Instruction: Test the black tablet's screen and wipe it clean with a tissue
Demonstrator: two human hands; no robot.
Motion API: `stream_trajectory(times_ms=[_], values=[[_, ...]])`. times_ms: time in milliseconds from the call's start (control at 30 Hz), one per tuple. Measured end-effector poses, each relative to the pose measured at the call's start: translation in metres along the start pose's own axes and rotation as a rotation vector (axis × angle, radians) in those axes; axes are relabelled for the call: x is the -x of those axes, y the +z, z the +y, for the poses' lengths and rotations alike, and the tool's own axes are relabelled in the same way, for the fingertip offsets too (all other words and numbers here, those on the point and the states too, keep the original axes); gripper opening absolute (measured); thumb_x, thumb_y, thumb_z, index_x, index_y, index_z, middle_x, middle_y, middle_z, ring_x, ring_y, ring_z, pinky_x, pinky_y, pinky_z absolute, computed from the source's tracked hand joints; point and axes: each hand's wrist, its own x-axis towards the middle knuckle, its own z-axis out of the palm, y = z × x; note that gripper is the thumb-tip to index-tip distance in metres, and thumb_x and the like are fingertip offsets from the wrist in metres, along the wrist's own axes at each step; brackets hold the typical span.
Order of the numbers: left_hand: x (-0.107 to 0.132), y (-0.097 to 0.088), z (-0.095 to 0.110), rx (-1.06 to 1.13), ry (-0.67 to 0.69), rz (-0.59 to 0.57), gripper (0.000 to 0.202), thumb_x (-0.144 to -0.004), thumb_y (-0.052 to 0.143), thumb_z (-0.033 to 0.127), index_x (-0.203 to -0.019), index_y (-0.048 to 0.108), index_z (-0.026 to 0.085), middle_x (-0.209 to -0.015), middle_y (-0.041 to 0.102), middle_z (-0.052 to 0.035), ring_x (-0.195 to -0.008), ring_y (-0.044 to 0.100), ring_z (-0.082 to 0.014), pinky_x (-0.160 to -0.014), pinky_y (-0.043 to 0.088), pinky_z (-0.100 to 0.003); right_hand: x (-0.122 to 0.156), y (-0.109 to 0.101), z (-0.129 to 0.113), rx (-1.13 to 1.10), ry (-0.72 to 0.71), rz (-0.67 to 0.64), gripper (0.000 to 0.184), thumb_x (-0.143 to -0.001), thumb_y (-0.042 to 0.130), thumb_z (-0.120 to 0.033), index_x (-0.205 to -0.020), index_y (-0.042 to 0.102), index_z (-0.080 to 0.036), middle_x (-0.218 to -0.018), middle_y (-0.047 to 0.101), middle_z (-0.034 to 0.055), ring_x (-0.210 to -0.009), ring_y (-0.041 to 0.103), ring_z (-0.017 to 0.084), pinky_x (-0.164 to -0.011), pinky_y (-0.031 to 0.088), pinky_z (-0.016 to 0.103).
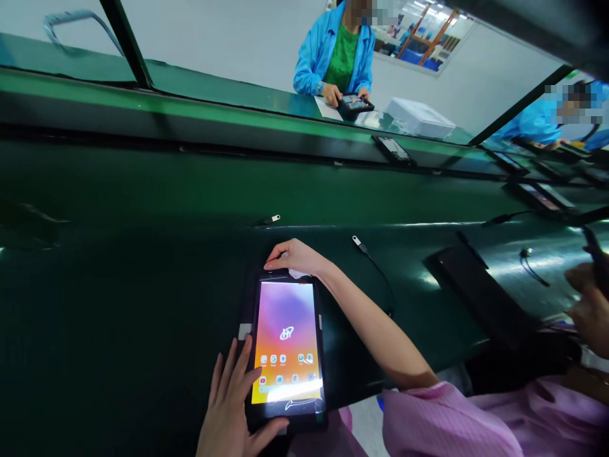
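A black-cased tablet (pixel 288 317) lies in front of me, its screen lit with a purple-to-orange home page, app icons and a white logo. My left hand (pixel 231 397) grips its lower left corner, with the fingers along the left side and the thumb on the bottom edge. At the top edge, my right hand (pixel 297 257) is closed, thumb and fingertips pinched together by the case. Something white (pixel 299 274) shows under that hand; what the fingertips hold is hidden. A small white tab (pixel 244 331) sticks out at the tablet's left side.
A short cable with a metal-ended plug (pixel 360 245) lies right of the tablet, another plug (pixel 273 219) beyond it. A dark flat case (pixel 476 292) rests farther right, near another person's hand (pixel 590 308). Across the bench, a person in blue (pixel 333 57) handles a device.
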Motion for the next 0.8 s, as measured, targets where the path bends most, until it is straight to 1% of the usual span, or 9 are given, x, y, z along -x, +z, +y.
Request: stream_trajectory(times_ms=[133, 200, 267, 367, 500, 600, 667, 733, 800], values=[[0.0, -0.004, 0.002, 0.071, 0.095, 0.036, 0.033, -0.098, 0.06, 0.032, -0.128, 0.053, 0.024, -0.16, 0.02, -0.0249, -0.148, 0.017, -0.0474, -0.093, 0.043, -0.079, -0.002, 0.001, -0.001, -0.002, 0.039, 0.01, 0.017, -0.07, 0.083, -0.027, -0.077, 0.075, -0.013, -0.076, 0.07, 0.001, -0.074, 0.063, 0.012, -0.069, 0.044, 0.021], [-0.001, -0.008, 0.004, 0.084, 0.107, 0.013, 0.046, -0.096, 0.062, 0.021, -0.139, 0.048, 0.032, -0.163, 0.013, -0.0237, -0.149, 0.014, -0.0478, -0.092, 0.04, -0.082, -0.002, 0.0, -0.003, 0.014, 0.05, 0.007, 0.017, -0.071, 0.082, -0.027, -0.077, 0.076, -0.013, -0.076, 0.07, 0.0007, -0.073, 0.062, 0.012, -0.068, 0.043, 0.021], [-0.001, -0.012, 0.005, 0.068, 0.113, -0.02, 0.064, -0.096, 0.062, 0.018, -0.15, 0.036, 0.04, -0.163, 0.011, -0.0238, -0.149, 0.012, -0.0479, -0.092, 0.04, -0.082, -0.002, 0.0, -0.005, 0.028, 0.055, 0.0, 0.016, -0.072, 0.082, -0.028, -0.078, 0.076, -0.013, -0.076, 0.07, 0.0005, -0.072, 0.062, 0.012, -0.068, 0.042, 0.021], [-0.001, -0.015, 0.006, 0.022, 0.128, -0.055, 0.077, -0.096, 0.061, 0.017, -0.156, 0.02, 0.045, -0.161, 0.012, -0.0258, -0.149, 0.011, -0.0489, -0.093, 0.042, -0.08, -0.001, 0.0, -0.007, 0.044, 0.056, 0.0, 0.017, -0.072, 0.082, -0.028, -0.078, 0.076, -0.013, -0.076, 0.07, 0.0005, -0.073, 0.061, 0.012, -0.069, 0.042, 0.021], [-0.012, -0.02, 0.005, -0.077, 0.139, -0.06, 0.069, -0.098, 0.056, 0.029, -0.157, 0.021, 0.038, -0.157, 0.02, -0.0284, -0.148, 0.014, -0.0497, -0.09, 0.043, -0.081, -0.001, 0.0, -0.007, 0.06, 0.049, 0.008, 0.018, -0.073, 0.082, -0.028, -0.08, 0.077, -0.013, -0.077, 0.07, -0.0001, -0.074, 0.061, 0.012, -0.069, 0.041, 0.02], [-0.04, -0.024, -0.002, -0.143, 0.095, -0.054, 0.062, -0.098, 0.051, 0.049, -0.155, 0.031, 0.035, -0.153, 0.031, -0.0248, -0.146, 0.016, -0.0544, -0.088, 0.039, -0.085, -0.002, 0.0, -0.005, 0.078, 0.042, 0.004, 0.017, -0.075, 0.081, -0.028, -0.081, 0.077, -0.013, -0.078, 0.071, -0.0001, -0.075, 0.062, 0.012, -0.07, 0.042, 0.02], [-0.061, -0.027, -0.009, -0.167, 0.062, -0.025, 0.063, -0.098, 0.046, 0.061, -0.154, 0.036, 0.032, -0.147, 0.042, -0.022, -0.142, 0.025, -0.0563, -0.089, 0.036, -0.087, -0.002, 0.001, -0.004, 0.103, 0.031, 0.007, 0.018, -0.076, 0.08, -0.029, -0.082, 0.076, -0.013, -0.078, 0.07, 0.0, -0.074, 0.061, 0.012, -0.068, 0.042, 0.02], [-0.073, -0.03, -0.013, -0.175, 0.039, 0.006, 0.074, -0.099, 0.04, 0.065, -0.157, 0.026, 0.021, -0.145, 0.048, -0.0233, -0.14, 0.03, -0.0553, -0.091, 0.036, -0.087, -0.001, 0.002, -0.003, 0.137, 0.014, 0.022, 0.019, -0.077, 0.08, -0.03, -0.082, 0.076, -0.013, -0.078, 0.07, -0.0001, -0.072, 0.06, 0.011, -0.067, 0.04, 0.02], [-0.069, -0.031, -0.012, -0.143, 0.02, -0.005, 0.093, -0.096, 0.039, 0.072, -0.158, 0.012, 0.01, -0.148, 0.046, -0.0261, -0.141, 0.03, -0.0531, -0.093, 0.039, -0.084, 0.0, 0.004, -0.001, 0.167, -0.005, 0.047, 0.019, -0.078, 0.079, -0.031, -0.08, 0.075, -0.012, -0.077, 0.069, -0.0001, -0.07, 0.059, 0.011, -0.066, 0.04, 0.021]])
